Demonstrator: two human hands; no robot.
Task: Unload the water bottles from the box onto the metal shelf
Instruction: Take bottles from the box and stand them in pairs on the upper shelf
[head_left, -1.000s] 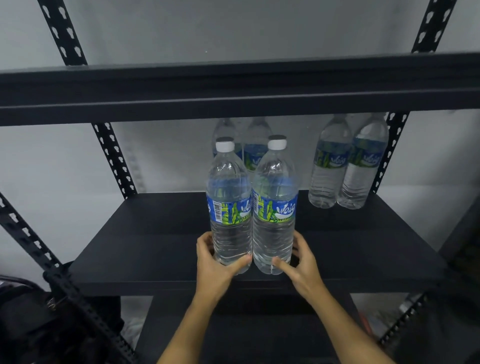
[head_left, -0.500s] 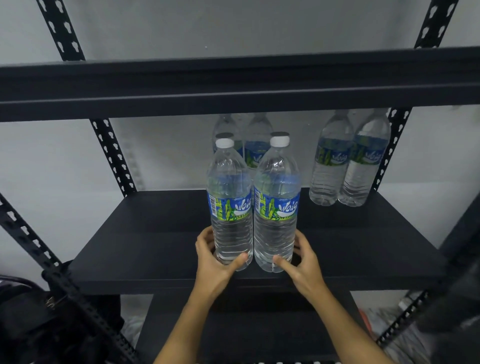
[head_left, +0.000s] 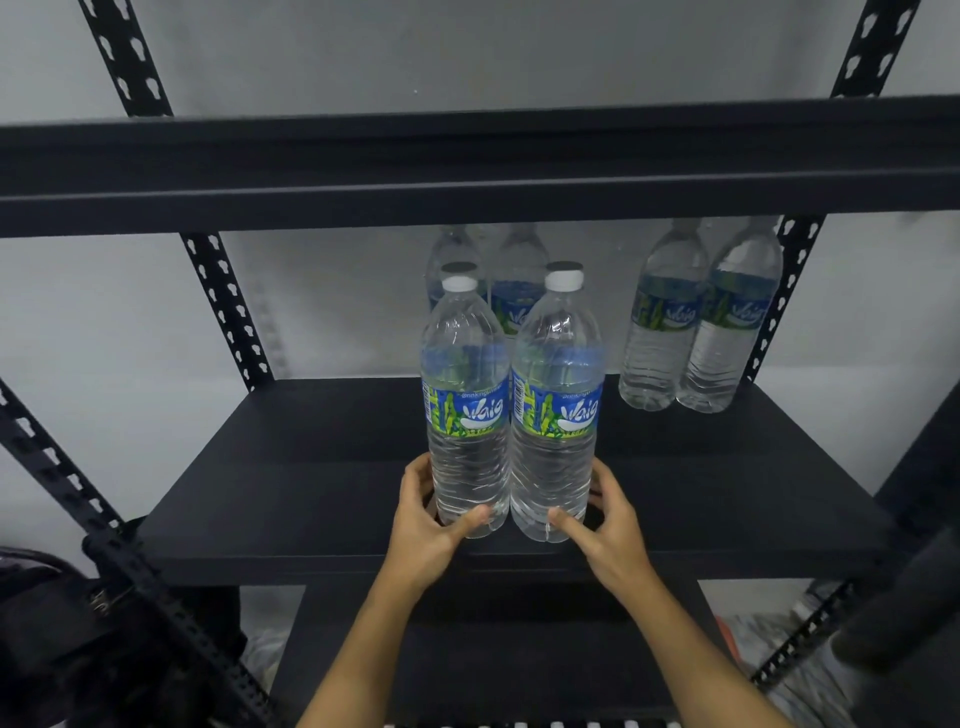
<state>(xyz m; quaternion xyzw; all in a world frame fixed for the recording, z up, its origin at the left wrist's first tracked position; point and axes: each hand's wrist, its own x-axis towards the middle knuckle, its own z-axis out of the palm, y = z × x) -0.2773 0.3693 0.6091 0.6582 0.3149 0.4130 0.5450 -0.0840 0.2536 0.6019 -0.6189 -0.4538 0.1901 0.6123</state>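
Two clear water bottles with blue-green labels and white caps stand upright side by side on the black metal shelf (head_left: 270, 493). My left hand (head_left: 423, 525) wraps the base of the left bottle (head_left: 465, 410). My right hand (head_left: 605, 530) wraps the base of the right bottle (head_left: 556, 415). Directly behind them stands another pair of bottles (head_left: 519, 291), partly hidden. A further pair of bottles (head_left: 696, 322) stands at the shelf's back right. The box is out of view.
The upper shelf beam (head_left: 467, 166) crosses just above the bottle caps. Perforated black uprights (head_left: 223, 306) stand at the back left and back right. A dark bag (head_left: 41, 639) sits at lower left. A lower shelf (head_left: 467, 649) lies beneath my arms.
Both hands have slid the front pair of bottles slightly farther back on the shelf, closer to the pair behind. The grip on the bottle bases looks the same.
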